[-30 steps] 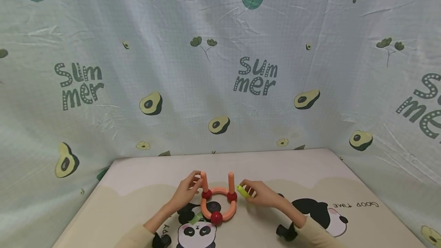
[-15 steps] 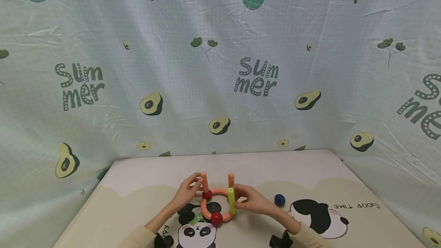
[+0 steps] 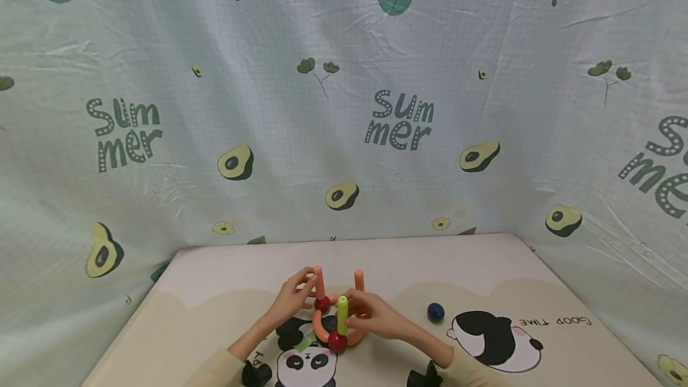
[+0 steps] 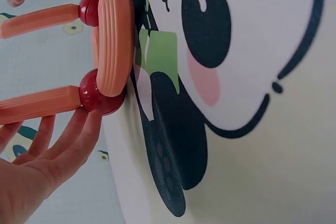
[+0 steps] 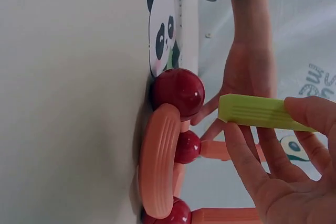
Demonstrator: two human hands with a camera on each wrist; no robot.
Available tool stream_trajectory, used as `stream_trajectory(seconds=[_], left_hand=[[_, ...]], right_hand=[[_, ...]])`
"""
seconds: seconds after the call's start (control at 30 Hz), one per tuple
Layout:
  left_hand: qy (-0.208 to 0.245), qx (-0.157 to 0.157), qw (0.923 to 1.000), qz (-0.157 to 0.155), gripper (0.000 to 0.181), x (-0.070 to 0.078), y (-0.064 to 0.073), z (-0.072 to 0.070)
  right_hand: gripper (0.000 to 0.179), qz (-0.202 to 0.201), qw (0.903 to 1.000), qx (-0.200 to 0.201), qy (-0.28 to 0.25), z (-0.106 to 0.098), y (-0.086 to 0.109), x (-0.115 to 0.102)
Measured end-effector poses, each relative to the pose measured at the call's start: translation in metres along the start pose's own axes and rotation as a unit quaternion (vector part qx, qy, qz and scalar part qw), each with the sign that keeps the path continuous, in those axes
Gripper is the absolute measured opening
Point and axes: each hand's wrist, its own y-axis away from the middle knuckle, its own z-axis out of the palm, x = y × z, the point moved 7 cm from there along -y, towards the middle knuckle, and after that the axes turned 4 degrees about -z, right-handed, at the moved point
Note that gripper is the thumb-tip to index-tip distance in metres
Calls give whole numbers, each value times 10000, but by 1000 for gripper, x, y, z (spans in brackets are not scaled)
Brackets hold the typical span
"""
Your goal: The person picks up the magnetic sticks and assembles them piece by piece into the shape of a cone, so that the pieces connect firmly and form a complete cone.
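Note:
On the panda mat (image 3: pixel 215 291) stands a toy: an orange ring (image 3: pixel 320 328) of curved pieces joined by red balls, with two upright orange rods. My left hand (image 3: pixel 307 284) pinches the left orange rod (image 3: pixel 319 281); in the left wrist view its fingers (image 4: pixel 79 124) touch that rod (image 4: pixel 39 103) and the red ball (image 4: pixel 100 95) under it. My right hand (image 3: pixel 352 314) pinches a yellow-green rod (image 3: pixel 342 314) and holds it upright just above the near red ball (image 3: pixel 337 341). In the right wrist view the green rod (image 5: pixel 257 113) points at that ball (image 5: pixel 178 90) without touching it.
A dark blue ball (image 3: pixel 435 312) lies loose on the mat to the right of the toy. The second orange rod (image 3: pixel 359 279) stands behind my right hand. An avocado-print cloth (image 3: pixel 344 106) hangs close behind the mat and along both sides.
My right hand has carried the green rod leftward from beside the right orange rod to above the near red ball, turning it upright. The blue ball came into view. The left hand stayed.

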Motion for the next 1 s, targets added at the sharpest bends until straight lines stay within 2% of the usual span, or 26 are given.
stream_trajectory(seconds=[0.27,0.63,1.0], left_hand=[[13,-13,10000,-52,33,0,-1,1],[-62,47,9999,-146,32,1,-3,0],[-13,48,9998,-178,32,7,0,0]], right_hand=[[38,104,9998,-152,-63,8,-4,-6],[41,302,9995,-115,-46,10,-5,0],[36,108,9999,-77,14,2,-1,-7]])
